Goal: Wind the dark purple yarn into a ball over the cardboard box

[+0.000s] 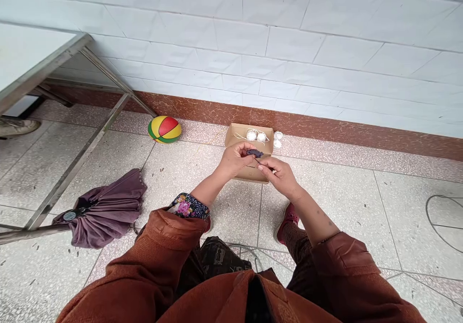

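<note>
My left hand [234, 160] is closed around a small dark blue-grey bundle of wound cord [254, 153], held between thumb and fingers. Close beside it, my right hand [279, 172] pinches a thin dark strand that seems to run from the bundle. Both hands are above an open brown cardboard box [231, 134] on the floor. Inside the box's far part lie two round white bundles [251, 135] with loose pale strings. Two more white pieces [277, 139] lie just outside its right side. The hands hide part of the box.
A yellow, red and green ball [164, 130] sits by the tiled wall [289, 43]. Left of me are a folded purple umbrella [112, 207] and a metal-framed table [36, 62]. Another person's shoe [18, 127] shows under the table. A wire ring [430, 217] is at right.
</note>
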Tool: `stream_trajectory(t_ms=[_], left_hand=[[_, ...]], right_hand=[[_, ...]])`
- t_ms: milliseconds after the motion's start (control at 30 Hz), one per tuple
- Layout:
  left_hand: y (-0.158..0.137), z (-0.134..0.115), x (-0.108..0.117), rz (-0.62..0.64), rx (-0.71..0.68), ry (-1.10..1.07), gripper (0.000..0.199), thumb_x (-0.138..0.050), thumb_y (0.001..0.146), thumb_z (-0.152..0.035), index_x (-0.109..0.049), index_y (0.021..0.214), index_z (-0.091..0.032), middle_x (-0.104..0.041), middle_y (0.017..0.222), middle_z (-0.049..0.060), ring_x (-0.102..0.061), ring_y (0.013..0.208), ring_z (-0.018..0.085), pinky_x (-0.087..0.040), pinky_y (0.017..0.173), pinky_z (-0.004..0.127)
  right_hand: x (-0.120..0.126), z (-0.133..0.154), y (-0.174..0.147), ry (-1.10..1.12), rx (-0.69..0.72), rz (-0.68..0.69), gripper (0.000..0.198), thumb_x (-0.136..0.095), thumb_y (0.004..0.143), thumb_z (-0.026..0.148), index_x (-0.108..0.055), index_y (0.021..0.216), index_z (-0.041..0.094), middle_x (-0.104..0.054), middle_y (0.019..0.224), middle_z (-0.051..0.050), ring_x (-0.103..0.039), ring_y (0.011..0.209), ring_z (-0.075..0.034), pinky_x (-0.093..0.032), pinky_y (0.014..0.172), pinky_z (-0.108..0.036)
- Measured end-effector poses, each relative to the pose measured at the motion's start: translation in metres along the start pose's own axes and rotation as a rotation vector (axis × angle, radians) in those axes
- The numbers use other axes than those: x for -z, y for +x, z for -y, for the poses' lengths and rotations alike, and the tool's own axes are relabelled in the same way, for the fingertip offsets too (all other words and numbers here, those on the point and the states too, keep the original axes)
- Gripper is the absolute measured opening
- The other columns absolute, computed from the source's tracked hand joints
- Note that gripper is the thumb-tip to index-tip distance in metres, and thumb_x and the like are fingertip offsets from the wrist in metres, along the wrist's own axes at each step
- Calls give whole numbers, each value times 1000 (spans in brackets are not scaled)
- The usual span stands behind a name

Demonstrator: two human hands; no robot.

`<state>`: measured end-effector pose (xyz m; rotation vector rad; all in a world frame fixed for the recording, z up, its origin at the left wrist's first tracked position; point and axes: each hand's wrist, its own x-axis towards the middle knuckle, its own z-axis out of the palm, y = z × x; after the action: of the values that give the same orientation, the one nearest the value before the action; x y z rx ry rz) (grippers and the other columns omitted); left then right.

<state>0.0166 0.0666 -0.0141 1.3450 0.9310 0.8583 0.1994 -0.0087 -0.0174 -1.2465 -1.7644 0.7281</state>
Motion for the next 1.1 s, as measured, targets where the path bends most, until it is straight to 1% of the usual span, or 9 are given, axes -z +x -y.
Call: stream_trajectory(t_ms=[133, 267, 333, 400, 533, 633, 867, 1000, 1100], left_hand=[[-4, 1, -5, 124, -12, 61, 29, -81, 71, -20, -66, 96, -17, -70, 86, 1, -63, 75, 11, -49, 73, 28], [-11, -3, -10, 311, -7, -58, 52, -82, 71, -18, -59, 117, -20, -72, 93, 1, -69, 85, 15, -51, 78, 30], [-13, -6, -11, 350, -3, -144, 53, -83, 72, -20, -58, 119, -21, -72, 95, 2, -70, 86, 15, -51, 80, 30], [-13, -8, -10, 325, 11, -215, 46, -84, 73, -22, -61, 113, -20, -72, 96, 2, -69, 86, 14, -51, 82, 30], [-9, -10, -8, 165, 39, -235, 31, -84, 73, -25, -65, 96, -18, -69, 89, 0, -65, 80, 11, -51, 81, 29], [-6, -11, -4, 56, 29, -218, 28, -83, 71, -24, -64, 91, -17, -67, 84, -1, -61, 75, 10, -50, 78, 28], [-5, -12, 1, -70, -32, -77, 22, -77, 71, -18, -63, 89, -18, -66, 81, -1, -57, 71, 9, -45, 71, 25], [-3, -8, -1, -61, -66, 49, 22, -75, 68, -14, -61, 84, -18, -64, 77, -2, -56, 69, 9, -44, 68, 25], [-5, -5, -3, 54, -51, 99, 21, -76, 68, -16, -60, 82, -19, -61, 74, -4, -52, 66, 9, -40, 65, 25]], right_hand=[[9, 1, 3, 6, -9, -109, 26, -59, 103, 43, -75, 94, 25, -76, 88, -4, -69, 83, -21, -55, 81, -35], [11, -3, 5, 9, -85, -197, 24, -61, 100, 42, -73, 89, 25, -75, 87, -4, -67, 81, -20, -54, 81, -34], [9, -6, 6, 26, -152, -197, 24, -60, 99, 42, -71, 87, 24, -73, 83, -2, -65, 77, -19, -53, 77, -33], [5, -9, 5, 40, -213, -169, 24, -59, 98, 42, -69, 86, 24, -71, 81, -1, -63, 73, -18, -51, 74, -31], [-5, -11, 4, 30, -242, -76, 24, -56, 96, 44, -66, 86, 24, -66, 75, 0, -60, 69, -18, -47, 68, -30], [-10, -6, 4, 31, -232, -18, 29, -53, 98, 48, -64, 83, 24, -62, 70, 0, -58, 67, -18, -46, 67, -30], [-8, 10, 4, 120, -143, 116, 31, -55, 101, 49, -68, 89, 24, -64, 74, 0, -59, 66, -17, -48, 69, -30], [-2, 12, 3, 158, -115, 63, 33, -60, 99, 53, -71, 90, 24, -68, 78, -1, -60, 68, -17, -50, 70, -31], [5, 10, 3, 165, -153, -53, 32, -65, 96, 53, -72, 87, 24, -70, 79, -2, -61, 71, -18, -50, 71, -32]])
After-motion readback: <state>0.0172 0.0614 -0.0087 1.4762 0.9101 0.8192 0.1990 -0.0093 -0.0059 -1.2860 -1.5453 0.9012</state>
